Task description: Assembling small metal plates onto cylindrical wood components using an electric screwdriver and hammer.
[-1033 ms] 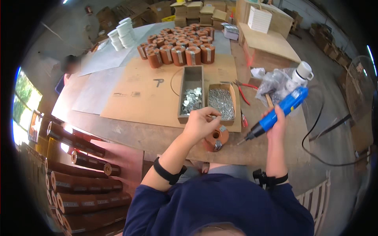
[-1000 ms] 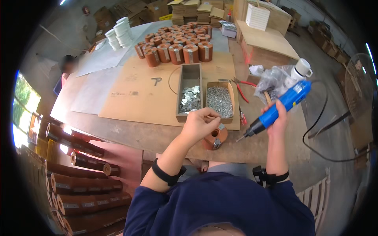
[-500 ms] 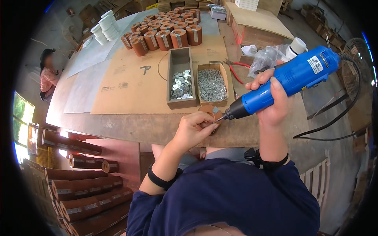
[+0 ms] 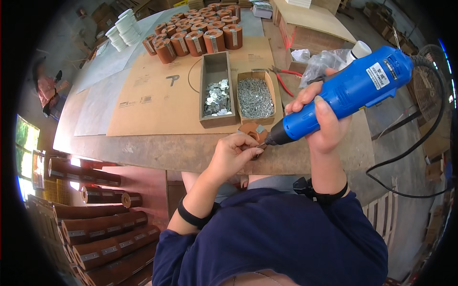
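Observation:
In my right hand is a blue electric screwdriver, its black nose slanting down and left. My left hand is closed in a pinch right at the screwdriver's tip; what the fingertips hold is too small and covered to make out. Just beyond those fingers a reddish-brown ring-shaped block stands at the table's near edge, with a small metal plate on it. My left fingers partly hide the block. Behind it are a wooden box of small metal plates and a carton full of screws.
Many similar brown blocks stand at the back of the table. Red-handled pliers and a plastic bag lie right of the boxes. A black cable loops at right. Long brown rolls are stacked lower left; another person sits far left.
The screwdriver has shifted slightly left and down, its nose closer to my left fingertips and the block. The cable loop hangs lower. My left hand stays in its pinch.

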The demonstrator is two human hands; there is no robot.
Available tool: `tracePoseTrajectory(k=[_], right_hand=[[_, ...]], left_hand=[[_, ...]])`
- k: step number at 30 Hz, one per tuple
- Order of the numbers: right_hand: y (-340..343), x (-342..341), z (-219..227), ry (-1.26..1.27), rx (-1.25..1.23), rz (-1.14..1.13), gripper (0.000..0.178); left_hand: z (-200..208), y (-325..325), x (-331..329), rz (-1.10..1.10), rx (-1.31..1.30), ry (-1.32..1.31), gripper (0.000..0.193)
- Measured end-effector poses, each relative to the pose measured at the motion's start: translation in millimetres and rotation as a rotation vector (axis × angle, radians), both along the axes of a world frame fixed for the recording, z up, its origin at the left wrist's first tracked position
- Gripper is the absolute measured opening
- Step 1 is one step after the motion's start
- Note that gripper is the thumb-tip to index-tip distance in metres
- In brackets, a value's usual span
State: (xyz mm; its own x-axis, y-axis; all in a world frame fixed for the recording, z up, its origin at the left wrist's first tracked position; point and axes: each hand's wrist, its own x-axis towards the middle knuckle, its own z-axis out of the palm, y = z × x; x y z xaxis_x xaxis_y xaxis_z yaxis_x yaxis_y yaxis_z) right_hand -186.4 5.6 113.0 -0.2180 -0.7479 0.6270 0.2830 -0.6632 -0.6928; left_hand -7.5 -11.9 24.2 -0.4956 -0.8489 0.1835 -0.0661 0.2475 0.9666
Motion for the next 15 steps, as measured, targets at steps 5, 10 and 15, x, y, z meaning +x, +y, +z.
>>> tracePoseTrajectory(k=[5, 10, 15], right_hand=[[-4, 14, -1, -0.066, 0.048, -0.016, 0.056], [-10, 21, -8, 0.084, 0.053, -0.095, 0.054], [-13, 24, -9, 0.213, 0.094, -0.112, 0.054]], left_hand=[[-10, -3, -1, 0.023, -0.012, 0.026, 0.006], [-6, 1, -6, 0.158, -0.302, -0.096, 0.009], [-13, 6, -5, 0.195, -0.498, -0.223, 0.017]])
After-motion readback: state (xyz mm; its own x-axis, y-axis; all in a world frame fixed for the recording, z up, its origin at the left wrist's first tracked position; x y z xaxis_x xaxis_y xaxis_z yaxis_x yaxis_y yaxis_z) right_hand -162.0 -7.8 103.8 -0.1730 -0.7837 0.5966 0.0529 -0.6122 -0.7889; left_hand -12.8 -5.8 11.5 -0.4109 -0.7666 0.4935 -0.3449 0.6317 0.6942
